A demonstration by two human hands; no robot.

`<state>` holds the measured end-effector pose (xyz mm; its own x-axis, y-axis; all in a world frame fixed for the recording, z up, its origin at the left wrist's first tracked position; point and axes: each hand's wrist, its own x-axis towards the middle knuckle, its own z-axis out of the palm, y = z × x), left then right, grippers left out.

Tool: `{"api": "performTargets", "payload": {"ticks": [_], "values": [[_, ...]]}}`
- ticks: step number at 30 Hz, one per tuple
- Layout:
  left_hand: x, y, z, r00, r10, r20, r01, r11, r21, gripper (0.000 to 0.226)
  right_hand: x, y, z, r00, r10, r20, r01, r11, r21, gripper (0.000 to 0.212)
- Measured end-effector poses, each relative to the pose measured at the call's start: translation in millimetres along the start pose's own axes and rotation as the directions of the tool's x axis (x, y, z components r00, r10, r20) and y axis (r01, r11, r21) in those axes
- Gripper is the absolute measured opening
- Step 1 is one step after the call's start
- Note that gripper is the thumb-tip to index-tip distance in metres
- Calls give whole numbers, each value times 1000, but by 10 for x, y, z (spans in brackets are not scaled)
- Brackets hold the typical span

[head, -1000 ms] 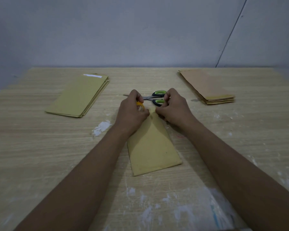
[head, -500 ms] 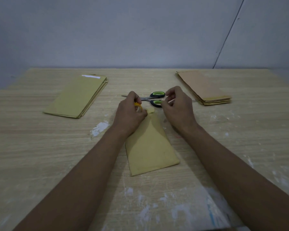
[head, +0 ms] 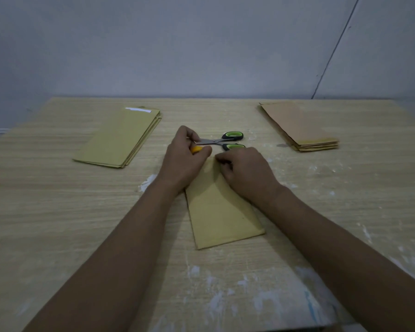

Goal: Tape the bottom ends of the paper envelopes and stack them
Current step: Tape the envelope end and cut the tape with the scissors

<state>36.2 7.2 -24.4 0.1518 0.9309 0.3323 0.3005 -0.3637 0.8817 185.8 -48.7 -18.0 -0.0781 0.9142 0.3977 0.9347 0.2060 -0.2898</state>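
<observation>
as fingers curl, both hands (head: 216, 164) on envelope (head: 223, 212)

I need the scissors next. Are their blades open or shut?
Shut: the scissors lie flat, their blades showing as one strip, green handles close together.

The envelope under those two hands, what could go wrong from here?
Three possible slips:
1. The right hand presses the envelope at its far end only, so the free near end might swing and the tape land crooked.
2. The left hand holds a small orange thing, seemingly tape, which could stick to fingers.
3. The scissors lie just beyond the knuckles and could be bumped.
</observation>
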Motion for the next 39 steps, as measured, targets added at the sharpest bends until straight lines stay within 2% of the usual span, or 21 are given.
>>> {"api": "performTargets", "payload": {"ticks": [4, 10, 17, 23, 31, 34, 36, 39], "values": [[37, -53, -178, 997, -15, -76, 13, 999, -29, 31, -14, -15, 5, 999, -13, 36, 15, 998, -68, 33], [3, -70, -276, 1000, 18, -13, -17, 998, 61, 41, -15, -52, 13, 999, 12, 47, -8, 995, -101, 35], [-19, -84, -326, 997, 57, 53, -70, 960, 273, 36, -16, -74, 7, 997, 24, 75, -13, 989, -149, 36], [-57, -101, -335, 997, 28, 72, -46, 966, 256, 35, -22, -85, 0, 996, 29, 84, -16, 989, -150, 36], [-87, -72, -320, 996, 48, 82, -71, 948, 311, 31, -43, -146, 64, 1000, 17, -12, -18, 986, -164, 34], [-87, -66, -319, 995, 48, 89, -75, 940, 334, 29, -48, -221, 87, 996, -81, -44, 75, 989, -131, 36], [-82, -88, -335, 995, 48, 83, -74, 935, 346, 25, -59, -236, 95, 989, -148, 13, 149, 984, -102, 40], [-47, -136, -393, 998, 25, 53, -39, 958, 284, 19, -67, -206, 112, 984, -172, 40, 175, 980, -91, 43]]}}
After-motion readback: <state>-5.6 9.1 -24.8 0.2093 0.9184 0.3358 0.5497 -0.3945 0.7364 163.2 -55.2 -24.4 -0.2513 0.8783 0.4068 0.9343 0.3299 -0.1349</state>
